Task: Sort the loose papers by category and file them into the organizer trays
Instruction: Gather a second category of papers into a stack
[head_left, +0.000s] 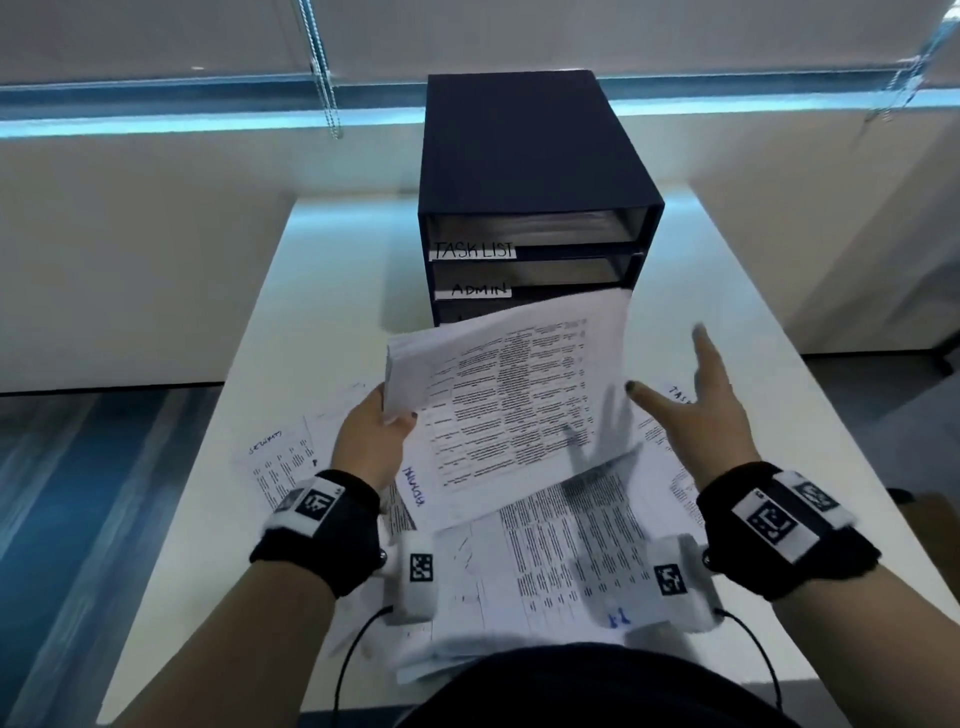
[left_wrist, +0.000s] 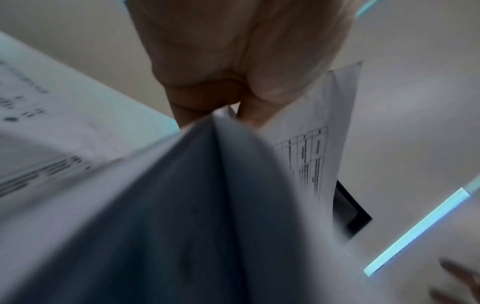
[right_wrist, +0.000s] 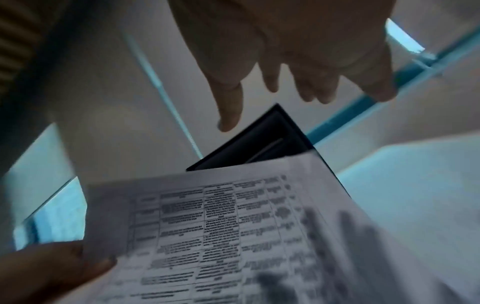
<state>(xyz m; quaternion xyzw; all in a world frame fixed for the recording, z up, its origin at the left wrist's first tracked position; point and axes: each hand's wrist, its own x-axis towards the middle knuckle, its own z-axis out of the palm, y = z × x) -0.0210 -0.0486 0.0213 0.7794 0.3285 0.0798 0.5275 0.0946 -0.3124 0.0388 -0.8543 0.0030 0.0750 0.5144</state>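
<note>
Left grip is pinching a printed sheaf toward the organizer; right grip is hanging spread; many loose papers are awaiting filing on the bench.

The organizer is dark navy with white labels lettered in black — the papers are white, printed with black gridded text; wristbands are black.

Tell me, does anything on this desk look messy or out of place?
Yes. The loose papers lie fanned and overlapping at odd angles on the white table, not squared up. The left hand grips a bundle of sheets that tilts and sags. The organizer itself stands straight.
</note>
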